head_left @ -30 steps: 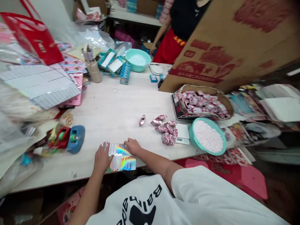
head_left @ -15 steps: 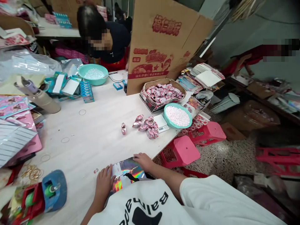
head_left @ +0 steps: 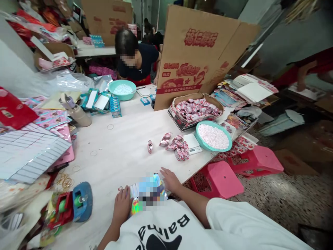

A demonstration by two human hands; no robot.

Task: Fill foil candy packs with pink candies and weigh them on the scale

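A shiny rainbow-foil piece (head_left: 135,205) lies at the table's near edge against my shirt, part of it blurred out. My left hand (head_left: 123,202) rests on its left side, fingers extended and lying flat. At its upper right corner is my right hand (head_left: 170,180), fingers stretched out and the palm down. Neither hand is closed round anything. Beyond the hands stands a single pink-and-silver foil packet (head_left: 150,146). To its right sits a cluster of similar packets (head_left: 179,147), beside a small white digital scale (head_left: 194,144).
A turquoise bowl (head_left: 199,139) of white pellets overhangs the table's right edge, near a box (head_left: 179,122) of packets. Cardboard (head_left: 179,48) stands upright behind. Tape dispensers (head_left: 84,208) and striped sheets (head_left: 31,152) lie left. Pink stools (head_left: 221,180) stand right. A person (head_left: 142,62) sits opposite.
My view has turned left, so the scene sits farther right. The foil's reflections are brighter. My right hand's fingers have shifted slightly towards the foil's right corner; the left stays on its left side.
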